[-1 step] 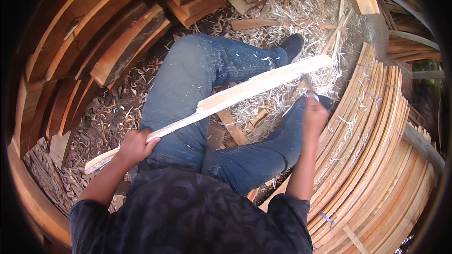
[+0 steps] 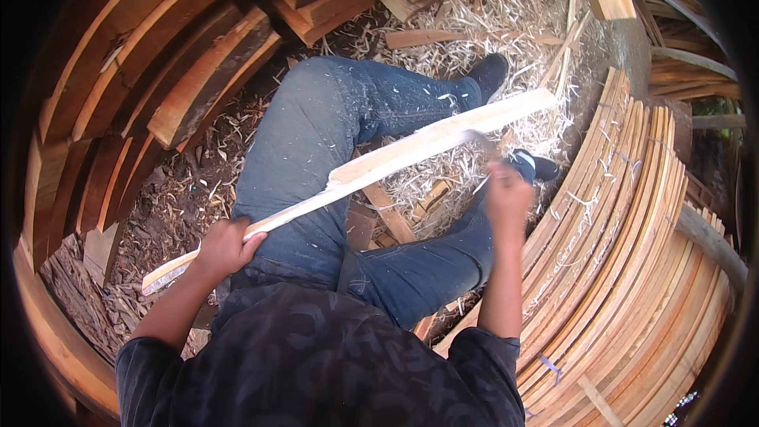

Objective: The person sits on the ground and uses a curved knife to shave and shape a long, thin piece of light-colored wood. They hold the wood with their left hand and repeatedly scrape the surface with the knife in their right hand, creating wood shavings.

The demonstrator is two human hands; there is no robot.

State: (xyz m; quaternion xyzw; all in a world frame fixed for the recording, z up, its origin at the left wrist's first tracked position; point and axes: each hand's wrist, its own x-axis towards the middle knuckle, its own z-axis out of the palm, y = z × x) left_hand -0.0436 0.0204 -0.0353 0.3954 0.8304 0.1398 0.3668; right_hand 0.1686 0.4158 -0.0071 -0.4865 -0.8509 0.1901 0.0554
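Note:
A long pale wooden piece point(image 2: 443, 138), narrow at its near-left end and wider at the far-right end, lies slantwise across my thigh. My left hand point(image 2: 226, 245) is closed around its narrow part, thumb on top. To the right, my right hand point(image 2: 508, 198) is a fist on the handle of a knife, mostly hidden by the fingers. The knife's blade point(image 2: 479, 139) is smeared by motion and is close to the wide part's near edge; whether it touches the wood I cannot tell.
Curly shavings point(image 2: 514, 24) cover the ground around my feet. Thin slats point(image 2: 624, 221) are stacked in a long pile at the right. Thick planks point(image 2: 158, 39) are piled at the upper left. Loose offcuts point(image 2: 387, 209) lie between my legs.
My right hand and the knife have moved left along the wooden piece, toward my body's midline. My left hand and the wooden piece have hardly moved.

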